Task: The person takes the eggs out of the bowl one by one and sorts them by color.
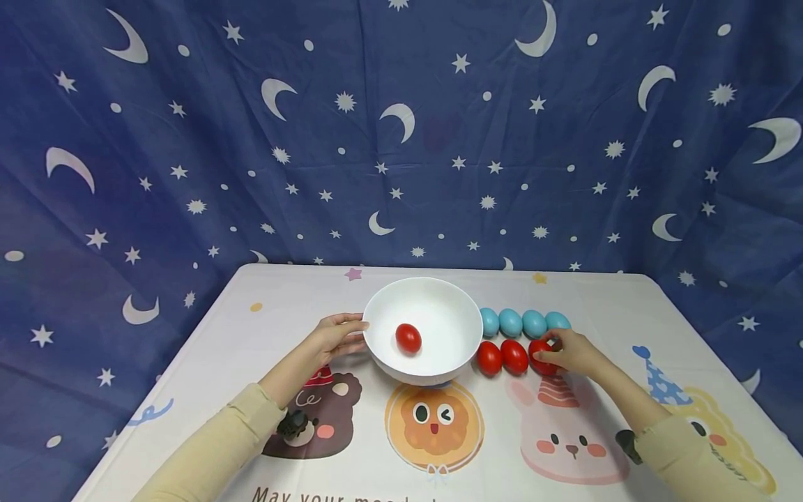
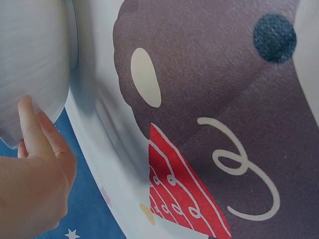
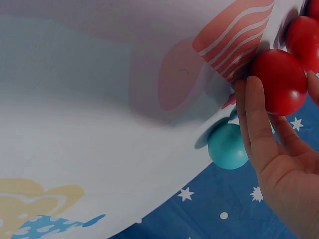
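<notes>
A white bowl point(image 1: 448, 335) stands mid-table with one red egg point(image 1: 408, 339) inside. At its left side, my left hand point(image 1: 339, 336) holds it, thumb at the rim and fingers along the outer wall. The left wrist view shows those fingers point(image 2: 37, 132) against the bowl's wall point(image 2: 35, 59). My right hand point(image 1: 572, 352) holds the rightmost red egg point(image 3: 279, 82) of a short row, with fingers on one side and the thumb on the other. Two other red eggs, one at the bowl point(image 1: 489, 358) and one in the middle point(image 1: 514, 357), lie beside it.
Behind the red eggs runs a row of several blue eggs point(image 1: 511, 323), its left end close to the bowl. The white tablecloth point(image 1: 282, 293) bears printed cartoon animals. A dark blue curtain point(image 1: 433, 139) with moons and stars hangs behind the table.
</notes>
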`<state>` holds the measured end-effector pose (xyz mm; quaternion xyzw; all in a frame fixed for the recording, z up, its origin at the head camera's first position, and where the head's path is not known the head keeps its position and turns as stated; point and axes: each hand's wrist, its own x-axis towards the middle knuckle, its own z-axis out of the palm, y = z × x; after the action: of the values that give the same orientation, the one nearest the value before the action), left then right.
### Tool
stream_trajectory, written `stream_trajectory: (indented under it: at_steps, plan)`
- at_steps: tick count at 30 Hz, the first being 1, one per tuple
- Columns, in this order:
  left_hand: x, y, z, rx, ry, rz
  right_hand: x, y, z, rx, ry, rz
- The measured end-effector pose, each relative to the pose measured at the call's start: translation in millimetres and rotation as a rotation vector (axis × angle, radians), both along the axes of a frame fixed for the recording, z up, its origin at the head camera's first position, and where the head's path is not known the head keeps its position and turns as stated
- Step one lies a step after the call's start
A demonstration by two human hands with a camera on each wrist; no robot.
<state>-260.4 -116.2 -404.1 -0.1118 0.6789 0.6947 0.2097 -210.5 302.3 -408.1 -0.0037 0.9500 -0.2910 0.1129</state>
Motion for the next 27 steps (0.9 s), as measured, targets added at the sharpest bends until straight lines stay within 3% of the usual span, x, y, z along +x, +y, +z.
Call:
stream_trajectory:
  at_steps: [13, 27]
  plan:
    - [-0.6, -0.5, -0.5, -0.008, 0.005, 0.001, -3.2, 7.6, -3.8, -0.033, 0.041, 0.065]
    - [0.0, -0.1, -1.6, -0.010, 0.011, 0.005, 0.4, 2.2, 11.0, -0.029, 0.007, 0.032]
